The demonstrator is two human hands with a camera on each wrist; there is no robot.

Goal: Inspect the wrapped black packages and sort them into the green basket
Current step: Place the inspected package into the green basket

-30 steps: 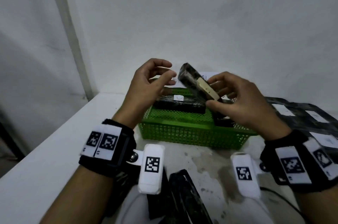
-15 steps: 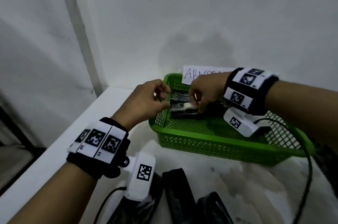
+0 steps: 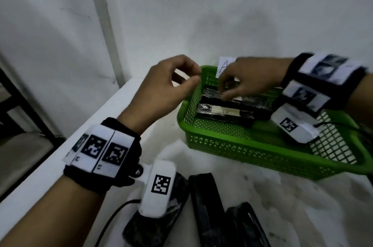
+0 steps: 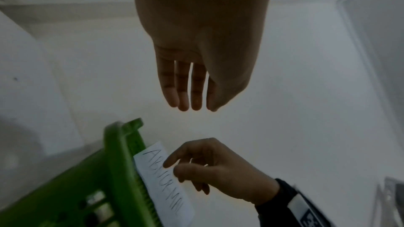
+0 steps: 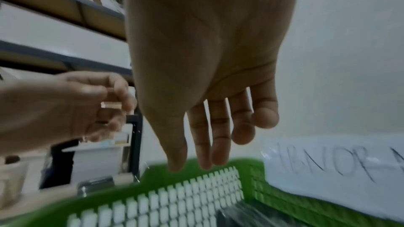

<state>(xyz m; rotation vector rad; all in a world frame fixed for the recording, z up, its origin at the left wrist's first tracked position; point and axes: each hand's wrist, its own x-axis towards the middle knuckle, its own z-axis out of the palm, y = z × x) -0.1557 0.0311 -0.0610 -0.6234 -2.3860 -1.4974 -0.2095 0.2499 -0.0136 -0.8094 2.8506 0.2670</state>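
Taking the green basket as the landmark and working outward from the viewer: nearest, on the white table in front of the basket's near wall, three wrapped black packages lie side by side, not yet sorted; one is partly hidden under the left wrist camera.

To the left of the basket's left rim, the left hand hangs in the air with its fingers loosely curled and thumb close to the forefinger, holding nothing. The left wrist view shows its fingers hanging together and empty.

Inside the basket, against its left wall, two wrapped packages lie flat and touching: the nearer package shows a pale label on top. A second ago the right hand held a package tilted up above the basket for inspection; half a second ago both hands were down on it inside the basket. Now it lies there and both hands have come off it.

Above the farther package, the right hand hovers with fingers relaxed and slightly apart, fingertips just over the wrapping; whether they touch it I cannot tell from the motion blur.

Behind the basket's far rim stands a handwritten paper label, partly hidden by the right hand.

I judge this package sorted, and the next step is picking another from the three in front.
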